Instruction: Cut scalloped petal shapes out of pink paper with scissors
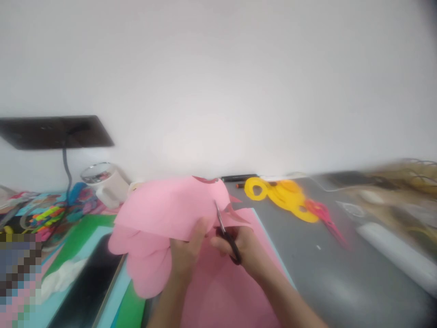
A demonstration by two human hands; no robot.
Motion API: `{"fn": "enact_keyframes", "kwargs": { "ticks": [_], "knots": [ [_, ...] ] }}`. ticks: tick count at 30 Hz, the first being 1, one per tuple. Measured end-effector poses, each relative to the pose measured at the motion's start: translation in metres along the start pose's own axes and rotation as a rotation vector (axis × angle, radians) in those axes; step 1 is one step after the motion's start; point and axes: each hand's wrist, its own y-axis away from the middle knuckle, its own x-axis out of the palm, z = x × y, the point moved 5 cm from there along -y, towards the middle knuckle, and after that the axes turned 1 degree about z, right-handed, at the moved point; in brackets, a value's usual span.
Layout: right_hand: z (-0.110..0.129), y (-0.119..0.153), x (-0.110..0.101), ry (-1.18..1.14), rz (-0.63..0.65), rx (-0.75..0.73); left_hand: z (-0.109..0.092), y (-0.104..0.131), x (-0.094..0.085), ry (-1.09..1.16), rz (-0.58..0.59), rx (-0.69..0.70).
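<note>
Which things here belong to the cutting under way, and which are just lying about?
In use:
pink paper, in the left hand
dark-handled scissors, in the right hand
probably the scalloped pink pieces

Apparently just lying about:
yellow shapes
pink scissors, blurred
white mug
green sheet

The paper (170,205) is plain pink, and the sheet (232,282) below it is pink too. Relative to that paper, the scissors (229,237) at its right edge have black handles and silver-grey blades; further right, the cut-out shapes (288,198) are yellow and the second scissors (322,214) pinkish red. Left of it, the mug (114,189) is white and the sheets beyond are green (78,237) and light blue. The table (327,269) is grey, the wall (218,82) off-white.
</note>
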Motion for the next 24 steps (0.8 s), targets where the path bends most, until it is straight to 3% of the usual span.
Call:
{"fn": "enact_keyframes", "kwargs": {
  "ticks": [14,20,24],
  "knots": [
    [0.006,0.003,0.005,-0.023,0.021,0.025,-0.005,0.001,0.000,0.064,-0.040,-0.101],
    [0.003,0.003,0.009,-0.034,0.037,0.057,-0.009,0.003,-0.001,0.030,-0.107,-0.072],
    [0.002,0.000,0.005,-0.055,-0.005,0.017,-0.012,0.006,0.002,0.013,-0.079,-0.068]
  ]
}}
